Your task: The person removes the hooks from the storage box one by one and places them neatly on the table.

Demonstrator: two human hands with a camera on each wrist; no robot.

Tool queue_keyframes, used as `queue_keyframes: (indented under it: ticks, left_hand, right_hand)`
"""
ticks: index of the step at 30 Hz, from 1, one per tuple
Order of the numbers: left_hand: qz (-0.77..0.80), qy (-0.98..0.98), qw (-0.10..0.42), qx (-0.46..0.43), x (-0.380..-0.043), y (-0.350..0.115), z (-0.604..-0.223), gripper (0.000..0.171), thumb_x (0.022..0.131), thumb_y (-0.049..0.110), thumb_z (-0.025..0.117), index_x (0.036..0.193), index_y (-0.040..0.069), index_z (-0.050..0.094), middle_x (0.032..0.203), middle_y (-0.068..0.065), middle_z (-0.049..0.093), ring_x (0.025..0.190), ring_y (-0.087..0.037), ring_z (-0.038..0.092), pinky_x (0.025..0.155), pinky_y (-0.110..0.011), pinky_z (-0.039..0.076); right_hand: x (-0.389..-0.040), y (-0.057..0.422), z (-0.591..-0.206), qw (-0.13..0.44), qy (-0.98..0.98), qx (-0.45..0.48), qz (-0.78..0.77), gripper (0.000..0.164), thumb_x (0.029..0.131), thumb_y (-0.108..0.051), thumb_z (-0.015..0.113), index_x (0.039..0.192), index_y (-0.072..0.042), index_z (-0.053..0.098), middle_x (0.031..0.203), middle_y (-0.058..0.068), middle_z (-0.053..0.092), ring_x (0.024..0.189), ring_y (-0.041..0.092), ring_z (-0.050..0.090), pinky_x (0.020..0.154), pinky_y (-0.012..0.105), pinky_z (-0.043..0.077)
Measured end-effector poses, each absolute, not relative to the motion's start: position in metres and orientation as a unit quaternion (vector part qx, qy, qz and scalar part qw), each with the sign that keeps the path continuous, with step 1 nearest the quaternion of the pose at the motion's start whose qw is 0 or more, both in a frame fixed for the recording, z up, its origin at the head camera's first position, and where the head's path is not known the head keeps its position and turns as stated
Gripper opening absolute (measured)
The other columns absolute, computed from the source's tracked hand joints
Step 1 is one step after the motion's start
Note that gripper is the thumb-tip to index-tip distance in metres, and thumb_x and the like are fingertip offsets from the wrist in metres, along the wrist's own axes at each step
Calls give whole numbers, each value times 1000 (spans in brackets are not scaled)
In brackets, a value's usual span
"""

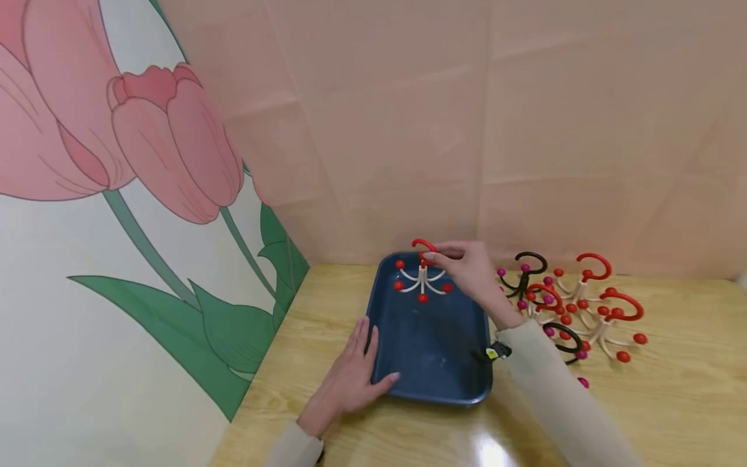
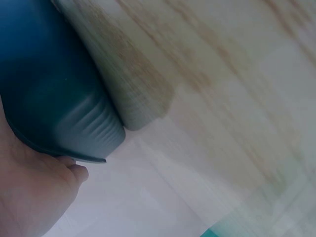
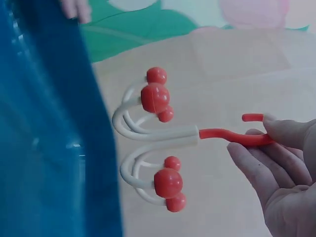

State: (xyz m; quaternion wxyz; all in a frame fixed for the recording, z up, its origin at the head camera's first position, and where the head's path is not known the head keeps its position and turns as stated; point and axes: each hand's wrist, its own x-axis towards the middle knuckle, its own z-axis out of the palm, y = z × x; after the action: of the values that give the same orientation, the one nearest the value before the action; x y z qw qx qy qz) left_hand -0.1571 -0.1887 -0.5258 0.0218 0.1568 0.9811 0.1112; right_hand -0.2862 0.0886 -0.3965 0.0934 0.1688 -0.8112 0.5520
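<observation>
My right hand [image 1: 469, 269] pinches the red hook of a white multi-arm hanger [image 1: 423, 280] with red ball tips. The hanger is held over the far end of a blue tray [image 1: 428, 344]. In the right wrist view, thumb and fingers grip the red hook, and the white arms [image 3: 180, 136] curve out beside the tray wall [image 3: 101, 163]. My left hand [image 1: 350, 376] rests against the tray's left side, fingers extended and thumb at its near left corner. The left wrist view shows that hand [image 2: 34, 192] touching the tray rim.
Several more hangers lie jumbled on the wooden table [image 1: 688, 402] right of the tray: white ones with red hooks [image 1: 604, 331] and black ones with magenta balls [image 1: 524, 282]. A pinkish cloth backdrop [image 1: 379, 130] stands behind; a tulip-painted wall [image 1: 146, 259] is on the left.
</observation>
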Motion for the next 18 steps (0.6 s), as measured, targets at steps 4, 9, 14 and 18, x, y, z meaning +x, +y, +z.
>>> queue_keyframes:
  ticks: [4,9,14,18]
  left_hand:
    - [109,980,16,164,-157,-188,-528,108,97,85,28,169,6,17,178,-17,-6,167,-36,-1,132,-52,26]
    - [110,980,10,168,-156,-189,-528,106,98,84,29,169,6,16,178,-18,-6,167,-37,-1,131,-52,27]
    - [113,979,3,171,-156,-192,-525,105,99,82,31,169,5,17,178,-20,-4,167,-35,-2,132,-51,27]
    - [111,979,1,171,-156,-193,-525,105,99,83,31,168,4,19,178,-20,-3,167,-35,-2,131,-52,27]
  right_hand:
    - [-258,112,-376,127,-813,170,542,36,94,-34,80,117,-6,81,107,16,82,88,10,79,72,15,59]
    - [-223,147,-350,139,-816,143,542,37,92,-37,82,117,-10,81,101,-1,84,63,-1,68,43,24,44]
    - [-199,186,-336,147,-821,119,539,35,93,-29,83,121,-9,80,93,-29,78,76,-9,73,55,16,51]
    - [-183,216,-328,159,-807,108,558,32,93,-15,81,121,0,77,97,-22,81,86,-3,78,72,9,56]
